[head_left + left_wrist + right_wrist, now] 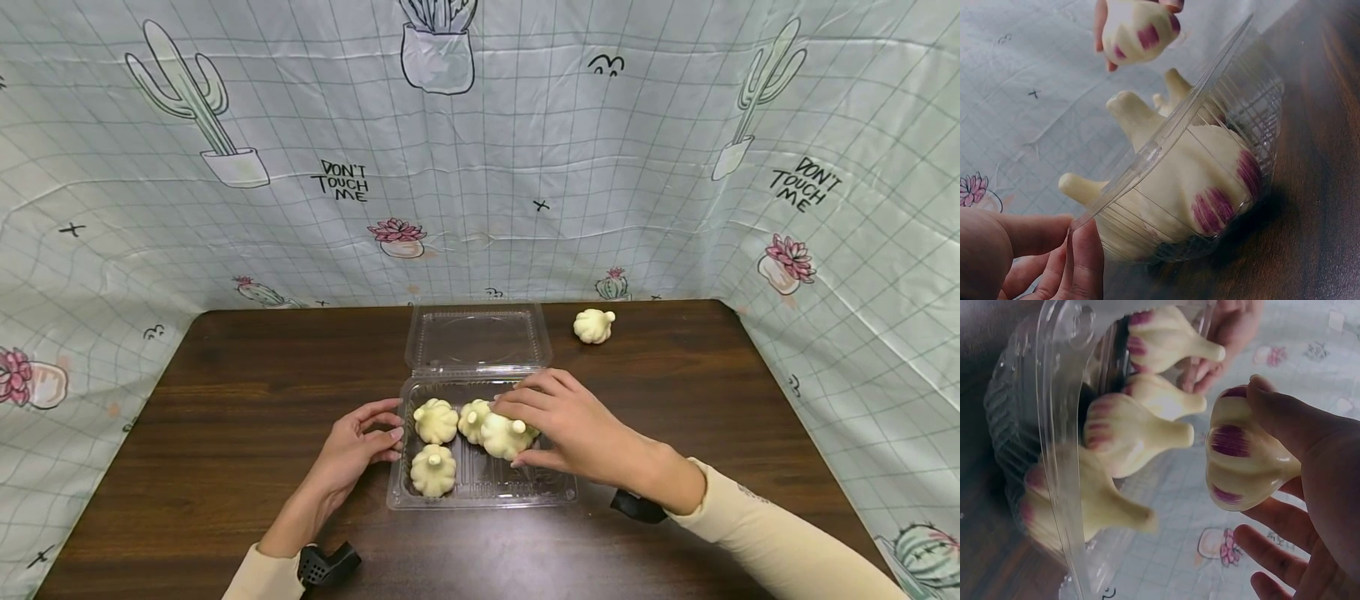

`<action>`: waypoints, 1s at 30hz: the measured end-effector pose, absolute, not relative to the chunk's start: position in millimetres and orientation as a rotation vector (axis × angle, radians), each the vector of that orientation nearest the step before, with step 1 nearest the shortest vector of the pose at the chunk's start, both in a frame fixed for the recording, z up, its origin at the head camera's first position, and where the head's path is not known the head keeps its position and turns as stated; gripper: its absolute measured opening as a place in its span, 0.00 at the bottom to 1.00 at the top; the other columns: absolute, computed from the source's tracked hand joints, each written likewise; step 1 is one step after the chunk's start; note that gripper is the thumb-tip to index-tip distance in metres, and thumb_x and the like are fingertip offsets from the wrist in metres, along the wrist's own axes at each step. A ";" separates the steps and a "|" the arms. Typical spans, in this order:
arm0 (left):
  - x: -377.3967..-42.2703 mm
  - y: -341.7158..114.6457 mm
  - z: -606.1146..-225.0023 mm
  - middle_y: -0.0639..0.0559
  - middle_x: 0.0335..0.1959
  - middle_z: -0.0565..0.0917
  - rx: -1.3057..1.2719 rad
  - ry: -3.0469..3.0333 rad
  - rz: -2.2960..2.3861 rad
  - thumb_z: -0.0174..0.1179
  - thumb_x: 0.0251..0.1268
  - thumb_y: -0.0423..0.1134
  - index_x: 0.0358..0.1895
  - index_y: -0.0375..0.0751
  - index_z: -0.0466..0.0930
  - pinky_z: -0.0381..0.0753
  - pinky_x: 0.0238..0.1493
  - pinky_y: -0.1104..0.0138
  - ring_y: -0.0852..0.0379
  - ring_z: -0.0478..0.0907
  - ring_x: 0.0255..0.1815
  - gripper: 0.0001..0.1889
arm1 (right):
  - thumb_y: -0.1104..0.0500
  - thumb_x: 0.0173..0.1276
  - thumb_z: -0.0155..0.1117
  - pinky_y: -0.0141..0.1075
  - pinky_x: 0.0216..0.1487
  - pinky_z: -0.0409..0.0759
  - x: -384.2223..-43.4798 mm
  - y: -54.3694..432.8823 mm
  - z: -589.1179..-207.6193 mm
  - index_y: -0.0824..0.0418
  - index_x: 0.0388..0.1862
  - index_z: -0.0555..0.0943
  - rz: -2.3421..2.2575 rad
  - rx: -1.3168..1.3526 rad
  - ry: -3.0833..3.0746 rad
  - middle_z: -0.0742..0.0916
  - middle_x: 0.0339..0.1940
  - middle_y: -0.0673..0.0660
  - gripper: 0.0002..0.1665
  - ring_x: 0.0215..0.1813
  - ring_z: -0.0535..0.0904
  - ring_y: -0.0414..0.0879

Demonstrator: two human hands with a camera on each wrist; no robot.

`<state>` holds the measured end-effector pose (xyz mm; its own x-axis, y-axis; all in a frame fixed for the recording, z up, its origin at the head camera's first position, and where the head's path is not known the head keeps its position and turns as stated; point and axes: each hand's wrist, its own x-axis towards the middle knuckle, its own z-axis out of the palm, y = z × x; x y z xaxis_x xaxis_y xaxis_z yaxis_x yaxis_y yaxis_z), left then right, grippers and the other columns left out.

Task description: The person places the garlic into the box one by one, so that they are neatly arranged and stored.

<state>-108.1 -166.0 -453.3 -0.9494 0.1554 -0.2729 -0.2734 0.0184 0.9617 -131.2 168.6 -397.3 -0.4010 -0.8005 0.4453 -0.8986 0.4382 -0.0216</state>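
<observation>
A clear plastic clamshell container (480, 497) lies on the table with its lid folded back. Its left rim is pinched between the thumb and fingers of my left hand (352, 446); the left wrist view shows that pinch close up. My right hand (577, 429) grips a garlic bulb (1235, 450), cream with purple patches, held over the container's right half. Several other bulbs sit inside: a back-left garlic bulb (436, 421), a front-left garlic bulb (433, 471) and a middle garlic bulb (472, 419) among them. The held bulb partly hides what lies below it in the head view.
Another garlic bulb (593, 326) rests on the dark wooden table (247, 400) near the back edge, right of the open lid (480, 333). A printed cloth (480, 167) with cactus drawings hangs behind the table and along both sides.
</observation>
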 end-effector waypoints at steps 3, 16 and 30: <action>-108.0 -166.1 -453.1 0.44 0.50 0.79 -0.121 1.996 2.008 0.57 0.77 0.22 0.76 0.25 0.65 0.90 0.41 0.70 0.63 0.83 0.37 0.27 | 0.40 0.53 0.86 0.48 0.65 0.79 -129.9 166.2 -399.6 0.56 0.63 0.84 0.345 1.466 -2.325 0.88 0.59 0.50 0.42 0.61 0.80 0.50; -108.1 -166.4 -452.3 0.45 0.50 0.79 -0.129 1.993 2.013 0.57 0.77 0.22 0.76 0.25 0.66 0.89 0.41 0.70 0.63 0.83 0.37 0.27 | 0.40 0.53 0.85 0.45 0.67 0.78 -126.9 155.5 -405.2 0.56 0.63 0.84 0.341 1.557 -2.336 0.88 0.58 0.49 0.41 0.61 0.80 0.48; -108.2 -167.0 -453.6 0.43 0.51 0.79 -0.132 1.987 2.016 0.57 0.77 0.22 0.76 0.26 0.66 0.90 0.41 0.70 0.63 0.83 0.37 0.27 | 0.38 0.55 0.82 0.45 0.69 0.78 -127.8 147.9 -410.5 0.54 0.65 0.83 0.257 1.662 -2.365 0.87 0.61 0.48 0.41 0.63 0.79 0.47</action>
<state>-108.2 -167.0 -453.6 -0.9485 0.1520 -0.2778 -0.2800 0.0073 0.9600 -127.8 147.9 -410.5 -0.3249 -0.8991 0.2935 -0.9411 0.3381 -0.0062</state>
